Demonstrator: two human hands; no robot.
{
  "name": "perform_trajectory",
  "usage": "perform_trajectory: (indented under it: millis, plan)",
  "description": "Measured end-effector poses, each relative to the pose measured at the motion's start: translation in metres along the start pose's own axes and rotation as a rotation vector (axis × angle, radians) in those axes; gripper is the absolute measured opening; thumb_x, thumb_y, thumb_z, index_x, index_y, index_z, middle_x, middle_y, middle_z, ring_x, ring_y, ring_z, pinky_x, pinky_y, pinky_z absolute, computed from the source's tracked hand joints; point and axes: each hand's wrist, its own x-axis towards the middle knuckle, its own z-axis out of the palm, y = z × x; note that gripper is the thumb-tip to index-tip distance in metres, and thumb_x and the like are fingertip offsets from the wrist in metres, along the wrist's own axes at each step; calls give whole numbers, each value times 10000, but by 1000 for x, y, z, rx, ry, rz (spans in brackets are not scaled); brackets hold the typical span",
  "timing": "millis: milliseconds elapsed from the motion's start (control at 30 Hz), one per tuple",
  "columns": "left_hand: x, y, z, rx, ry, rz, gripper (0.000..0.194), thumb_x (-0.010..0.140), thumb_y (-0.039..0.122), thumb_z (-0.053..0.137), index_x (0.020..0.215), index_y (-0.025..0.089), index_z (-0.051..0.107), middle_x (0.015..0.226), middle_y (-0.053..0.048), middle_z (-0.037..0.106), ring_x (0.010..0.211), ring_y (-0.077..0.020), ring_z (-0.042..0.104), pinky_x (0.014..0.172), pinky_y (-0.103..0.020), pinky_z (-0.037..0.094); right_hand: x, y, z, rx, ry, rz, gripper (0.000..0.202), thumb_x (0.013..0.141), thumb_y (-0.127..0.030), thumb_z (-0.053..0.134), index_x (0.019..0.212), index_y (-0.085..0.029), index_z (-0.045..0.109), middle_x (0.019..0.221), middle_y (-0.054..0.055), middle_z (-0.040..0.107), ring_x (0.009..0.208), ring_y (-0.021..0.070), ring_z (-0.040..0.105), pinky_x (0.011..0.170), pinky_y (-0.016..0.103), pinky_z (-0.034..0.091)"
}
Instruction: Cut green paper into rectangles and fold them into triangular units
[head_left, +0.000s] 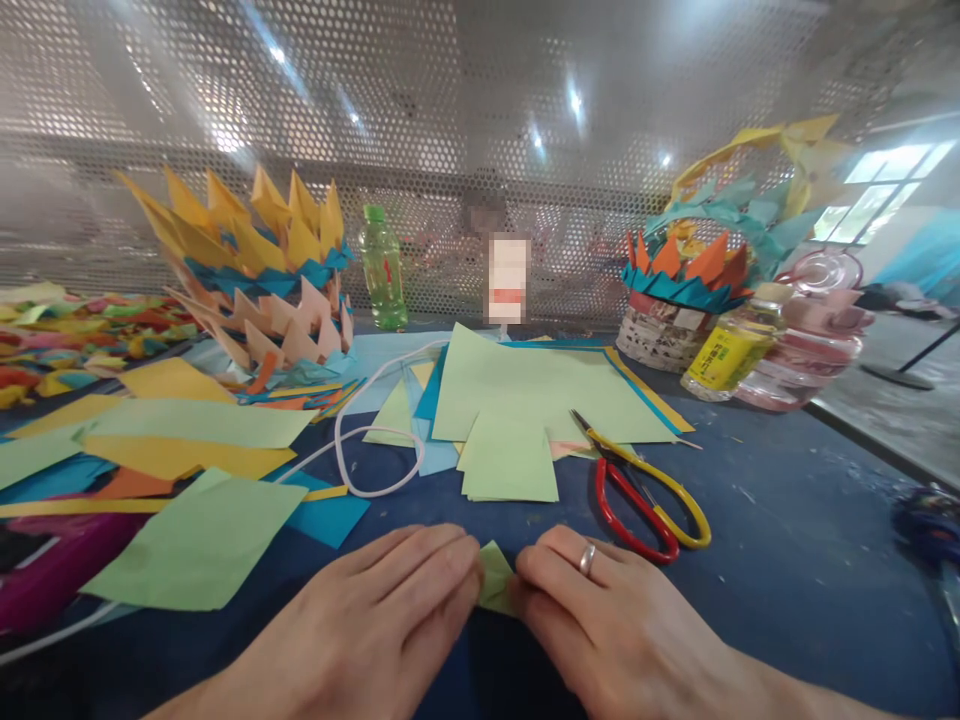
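Note:
A small folded piece of light green paper (495, 580) lies on the dark blue table between my hands. My left hand (397, 610) covers its left side, fingers pressed together. On the other side, my right hand (592, 610), with a ring on one finger, is closed over the paper's right edge. Both sets of fingertips hide parts of the fold. Just beyond sits a stack of light green paper squares (514, 460), on top of larger green sheets (540, 390). Scissors (637, 480) with one red and one yellow handle rest right of the stack, their blades partly over the sheets.
Folded-paper crowns (262, 280) stand back left beside a green bottle (383, 270). At back right are a paper-trimmed pot (667, 320), a yellow-labelled bottle (731, 350) and a pink jug (806, 350). A white cord (341, 470) loops past paper scraps and a purple tool (67, 560).

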Motion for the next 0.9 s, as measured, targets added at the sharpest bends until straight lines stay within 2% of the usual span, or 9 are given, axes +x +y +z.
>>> perform_trajectory:
  millis: [133, 300, 400, 600, 700, 900]
  plan:
    - [4, 6, 1, -108, 12, -4, 479, 1025, 111, 233, 1003, 190, 705, 934, -24, 766, 886, -133, 690, 952, -187, 512, 1, 1, -1, -8, 7, -18, 421, 938, -44, 371, 656, -144, 668, 707, 84, 628, 638, 200, 549, 503, 324, 475]
    - [1, 10, 4, -202, -56, -74, 447, 1019, 138, 271, 1055, 184, 714, 959, -47, 760, 901, -157, 696, 954, -212, 523, 1, 1, -1, -32, 33, -26, 450, 949, -39, 359, 628, -137, 658, 667, 65, 610, 596, 182, 540, 486, 318, 458]
    - [2, 12, -1, -183, -59, -95, 426, 986, 113, 313, 1029, 195, 728, 916, -50, 764, 845, -169, 697, 950, -245, 530, -1, -1, 1, -33, 18, -18, 444, 959, -53, 356, 653, -138, 667, 685, 62, 626, 613, 189, 566, 494, 324, 459]
    - [6, 22, -14, -118, 34, -155, 453, 862, -9, 345, 964, 221, 722, 923, -36, 777, 845, -165, 697, 934, -263, 542, -2, -1, 4, -43, 43, -27, 401, 950, -56, 381, 692, -137, 677, 712, 60, 646, 623, 188, 568, 503, 322, 459]
    - [6, 23, -16, -97, 28, -161, 423, 876, -3, 370, 944, 224, 720, 899, -30, 772, 818, -157, 692, 870, -234, 550, -1, 0, 5, -46, 49, -23, 392, 947, -54, 392, 674, -145, 658, 717, 57, 646, 627, 180, 574, 496, 310, 451]
    - [9, 23, -20, -108, 9, -135, 405, 944, 28, 338, 960, 175, 715, 876, -39, 746, 770, -155, 657, 835, -258, 536, -4, -1, 3, -53, 13, -24, 434, 962, -22, 327, 723, -152, 665, 728, 54, 639, 622, 170, 565, 519, 288, 449]
